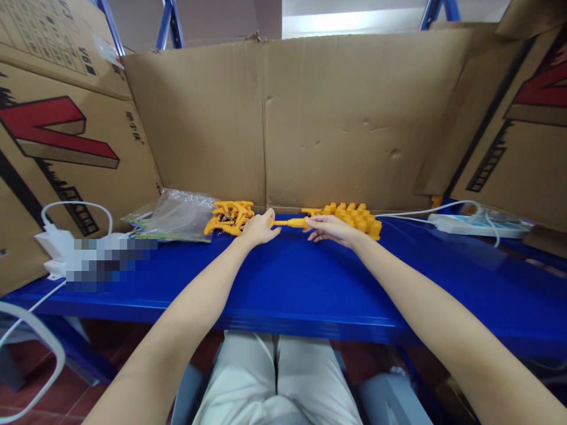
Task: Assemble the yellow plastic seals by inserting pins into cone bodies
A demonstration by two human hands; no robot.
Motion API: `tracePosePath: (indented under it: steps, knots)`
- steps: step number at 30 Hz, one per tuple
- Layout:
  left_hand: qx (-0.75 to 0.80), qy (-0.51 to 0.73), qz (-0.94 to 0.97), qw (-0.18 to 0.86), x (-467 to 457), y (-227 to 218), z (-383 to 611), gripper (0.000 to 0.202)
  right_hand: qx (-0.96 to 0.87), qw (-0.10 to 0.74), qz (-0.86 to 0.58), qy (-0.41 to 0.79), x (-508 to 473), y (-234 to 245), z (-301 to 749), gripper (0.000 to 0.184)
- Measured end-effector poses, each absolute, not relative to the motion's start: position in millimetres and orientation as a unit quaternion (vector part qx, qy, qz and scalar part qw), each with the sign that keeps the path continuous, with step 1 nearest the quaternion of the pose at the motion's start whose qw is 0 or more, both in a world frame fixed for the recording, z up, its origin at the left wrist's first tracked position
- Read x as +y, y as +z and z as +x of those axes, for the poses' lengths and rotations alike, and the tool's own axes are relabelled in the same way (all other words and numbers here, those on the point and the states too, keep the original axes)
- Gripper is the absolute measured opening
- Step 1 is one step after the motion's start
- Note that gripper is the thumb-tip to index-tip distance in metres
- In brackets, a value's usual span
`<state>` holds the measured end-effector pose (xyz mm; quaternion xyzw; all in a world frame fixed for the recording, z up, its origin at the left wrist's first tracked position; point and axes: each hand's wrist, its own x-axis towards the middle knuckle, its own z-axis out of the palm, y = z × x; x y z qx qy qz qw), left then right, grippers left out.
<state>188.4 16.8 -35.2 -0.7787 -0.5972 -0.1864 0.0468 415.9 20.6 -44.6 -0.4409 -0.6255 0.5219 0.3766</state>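
Note:
In the head view, a yellow plastic rod with a ribbed shaft (pixel 290 223) spans the gap between my two hands, roughly level above the blue table. My left hand (pixel 260 228) is closed on its left end. At the thicker right end, my right hand (pixel 330 229) grips it with thumb and fingers. Just left of my left hand lies a pile of curved yellow plastic pieces (pixel 228 215), some with ribbed stems. Rows of yellow block-like pieces (pixel 352 215) stand beyond my right hand, which partly hides them. Another yellow piece (pixel 311 211) lies by their left edge.
Clear plastic bags (pixel 175 215) lie left of the pile. A white charger (pixel 57 245) with a cable is at the far left. On the right sits a white power strip (pixel 478 225) with cables. Cardboard walls (pixel 354 118) enclose the back and sides of the blue table (pixel 301 283).

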Motion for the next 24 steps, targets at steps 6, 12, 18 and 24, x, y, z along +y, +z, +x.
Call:
tracePosePath:
  steps: [6, 12, 18, 24]
  knots:
    - [-0.598, -0.191, -0.777, 0.044, 18.3, -35.8, 188.2, 0.032, -0.638, 0.359, -0.432, 0.526, 21.9, -45.2, 419.7, 0.046]
    - [-0.602, -0.188, -0.775, 0.045, 18.9, -35.8, 188.2, 0.031, -0.648, 0.375, -0.422, 0.511, 26.4, -48.1, 422.1, 0.046]
    - [-0.596, -0.189, -0.779, 0.052, 18.8, -35.5, 187.6, 0.030, -0.630, 0.401, -0.431, 0.506, 24.2, -46.4, 419.5, 0.028]
    - [-0.598, -0.190, -0.777, 0.052, 14.6, -34.1, 189.6, 0.031, -0.626, 0.404, -0.427, 0.512, 20.4, -43.7, 416.8, 0.015]
